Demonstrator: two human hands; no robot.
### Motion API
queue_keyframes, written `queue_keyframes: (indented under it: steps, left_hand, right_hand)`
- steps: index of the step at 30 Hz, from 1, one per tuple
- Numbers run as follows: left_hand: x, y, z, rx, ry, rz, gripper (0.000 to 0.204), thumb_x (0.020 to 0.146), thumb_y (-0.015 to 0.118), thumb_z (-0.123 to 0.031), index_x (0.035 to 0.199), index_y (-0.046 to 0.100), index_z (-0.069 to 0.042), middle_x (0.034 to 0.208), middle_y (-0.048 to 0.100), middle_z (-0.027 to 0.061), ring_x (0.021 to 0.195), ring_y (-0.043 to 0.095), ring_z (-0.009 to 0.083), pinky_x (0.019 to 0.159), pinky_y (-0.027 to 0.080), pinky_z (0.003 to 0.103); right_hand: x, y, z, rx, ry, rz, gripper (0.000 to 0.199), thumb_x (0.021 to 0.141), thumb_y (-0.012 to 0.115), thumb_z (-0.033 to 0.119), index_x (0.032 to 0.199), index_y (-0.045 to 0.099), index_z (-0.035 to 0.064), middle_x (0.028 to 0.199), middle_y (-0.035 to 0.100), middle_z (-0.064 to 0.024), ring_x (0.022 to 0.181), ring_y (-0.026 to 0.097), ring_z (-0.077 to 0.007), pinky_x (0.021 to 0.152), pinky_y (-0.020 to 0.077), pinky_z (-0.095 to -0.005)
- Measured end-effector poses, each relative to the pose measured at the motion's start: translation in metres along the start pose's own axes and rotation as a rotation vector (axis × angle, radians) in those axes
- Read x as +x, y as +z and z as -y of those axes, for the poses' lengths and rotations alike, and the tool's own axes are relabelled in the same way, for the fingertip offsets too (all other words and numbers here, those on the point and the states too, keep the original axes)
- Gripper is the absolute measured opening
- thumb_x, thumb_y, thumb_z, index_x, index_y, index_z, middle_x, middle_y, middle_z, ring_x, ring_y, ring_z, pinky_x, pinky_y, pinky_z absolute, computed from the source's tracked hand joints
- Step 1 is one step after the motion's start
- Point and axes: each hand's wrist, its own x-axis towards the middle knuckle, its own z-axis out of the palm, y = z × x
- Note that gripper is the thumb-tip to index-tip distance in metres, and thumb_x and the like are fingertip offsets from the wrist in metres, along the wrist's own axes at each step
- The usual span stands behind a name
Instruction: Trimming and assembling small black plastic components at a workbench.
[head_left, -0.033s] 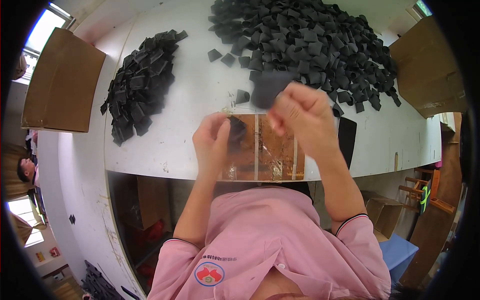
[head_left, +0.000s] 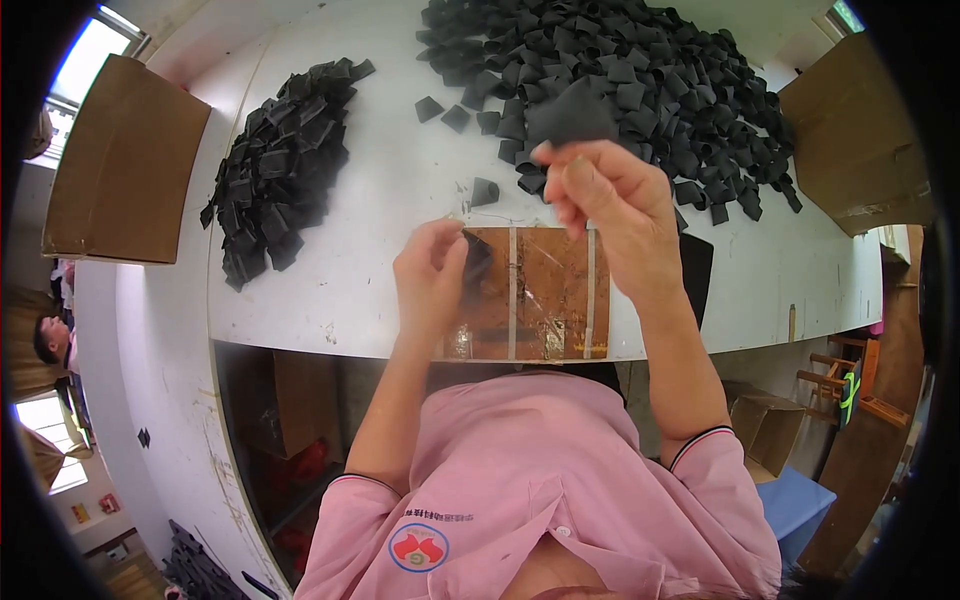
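Note:
My right hand (head_left: 610, 210) is raised above the table and pinches a black folded piece (head_left: 572, 115) between thumb and fingers. My left hand (head_left: 430, 280) rests at the table's near edge and grips a small black piece (head_left: 476, 258) against a brown board (head_left: 550, 290) with pale tape strips. A big loose heap of the same black pieces (head_left: 640, 70) lies just beyond my right hand. A second, flatter pile of black pieces (head_left: 285, 160) lies to the far left.
The white table (head_left: 390, 200) carries a few stray black pieces (head_left: 484, 190) near the board. A cardboard sheet (head_left: 125, 165) stands at the left and a cardboard box (head_left: 850, 140) at the right. A black flat sheet (head_left: 695, 270) lies beside the board. Another person (head_left: 50, 340) is at the far left.

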Motion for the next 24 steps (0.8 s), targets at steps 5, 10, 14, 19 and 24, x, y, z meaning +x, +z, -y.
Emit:
queue_keyframes:
  steps: [5,10,14,19,24]
  left_hand:
    - [0.018,0.025,0.023,0.719,0.157,0.116,0.033,0.069,0.068,-0.017,0.093,0.054,0.001,0.089,0.057,0.0188,0.082,0.056,0.0298,0.074,0.045,0.034]
    - [0.009,0.028,0.030,1.078,0.276,0.246,0.033,0.059,0.072,-0.010,0.083,0.052,0.001,0.088,0.054,0.0183,0.086,0.053,0.0314,0.071,0.047,0.037]
    - [0.005,0.019,0.031,0.860,0.202,0.183,0.018,0.062,0.061,0.002,0.079,0.055,0.001,0.096,0.053,0.0167,0.091,0.052,0.0311,0.075,0.046,0.036]
    - [-0.023,-0.021,-0.018,0.458,0.395,0.107,0.024,0.066,0.057,0.008,0.084,0.064,-0.006,0.112,0.051,0.0183,0.097,0.052,0.0295,0.079,0.044,0.034]
    - [-0.055,-0.028,-0.043,0.318,0.592,0.328,0.022,0.068,0.058,0.008,0.084,0.064,-0.007,0.119,0.047,0.0177,0.105,0.048,0.0295,0.084,0.042,0.036]
  right_hand:
    - [-0.029,-0.012,-0.048,-0.001,0.281,0.001,0.025,0.090,0.050,0.021,0.088,0.061,-0.0017,0.066,0.054,0.0006,0.055,0.044,-0.0036,0.050,0.0361,-0.0163]
    - [-0.061,-0.013,-0.064,-0.089,0.407,0.039,0.022,0.088,0.050,0.017,0.085,0.061,-0.0009,0.064,0.053,0.0013,0.057,0.045,-0.0036,0.050,0.0371,-0.0181]
    - [-0.072,-0.009,-0.069,-0.194,0.421,0.076,0.020,0.087,0.051,0.015,0.083,0.061,-0.0020,0.064,0.055,-0.0008,0.057,0.048,-0.0062,0.052,0.0393,-0.0205]
    - [-0.077,0.007,-0.065,-0.140,0.434,0.202,0.031,0.087,0.052,0.029,0.085,0.060,-0.0009,0.069,0.057,-0.0027,0.062,0.051,-0.0087,0.055,0.0411,-0.0232]
    - [-0.072,0.025,-0.063,0.457,0.779,0.170,0.026,0.087,0.055,0.029,0.090,0.060,0.0037,0.081,0.058,-0.0009,0.071,0.054,-0.0086,0.062,0.0460,-0.0239]
